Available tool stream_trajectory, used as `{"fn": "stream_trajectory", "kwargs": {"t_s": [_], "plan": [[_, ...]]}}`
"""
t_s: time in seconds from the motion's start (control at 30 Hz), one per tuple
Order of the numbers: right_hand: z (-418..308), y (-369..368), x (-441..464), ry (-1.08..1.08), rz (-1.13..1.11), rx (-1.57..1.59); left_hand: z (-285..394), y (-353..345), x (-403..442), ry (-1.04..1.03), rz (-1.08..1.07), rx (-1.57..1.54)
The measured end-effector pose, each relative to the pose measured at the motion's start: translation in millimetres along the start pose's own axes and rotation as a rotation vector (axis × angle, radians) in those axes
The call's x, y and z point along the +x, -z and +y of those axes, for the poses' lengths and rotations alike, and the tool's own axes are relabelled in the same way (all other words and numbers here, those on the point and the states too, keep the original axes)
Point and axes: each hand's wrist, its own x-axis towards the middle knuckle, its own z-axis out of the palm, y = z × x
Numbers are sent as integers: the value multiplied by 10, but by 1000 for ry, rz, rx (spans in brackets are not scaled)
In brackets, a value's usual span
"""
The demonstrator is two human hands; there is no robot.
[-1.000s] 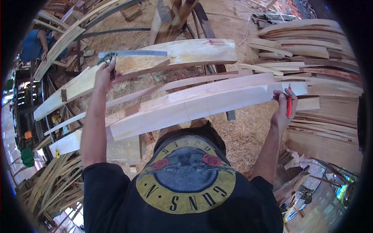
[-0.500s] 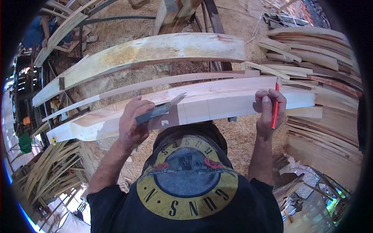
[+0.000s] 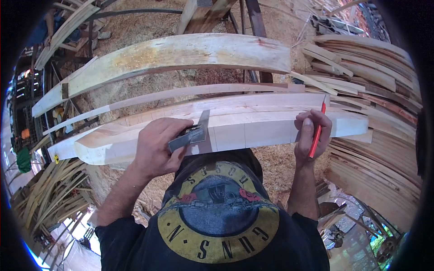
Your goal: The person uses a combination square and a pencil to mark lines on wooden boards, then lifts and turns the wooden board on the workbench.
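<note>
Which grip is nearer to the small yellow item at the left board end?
Left. The left grip, holding the metal square, is right of the yellow item and apart from it; the right grip, holding the red pencil, is much farther right.

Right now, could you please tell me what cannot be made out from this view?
Head view: any markings on the metal square, too small to read.
Head view: part of the nearest curved timber, covered by the left hand.
Head view: co-worker, partly cut off by the picture edge.
</note>
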Motion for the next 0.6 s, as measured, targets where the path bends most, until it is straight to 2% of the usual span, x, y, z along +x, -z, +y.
{"fn": "stream_trajectory", "kwargs": {"t_s": [0.6], "plan": [[0, -74, 15, 77, 7, -183, -171, -115, 25, -75, -23, -22]]}}
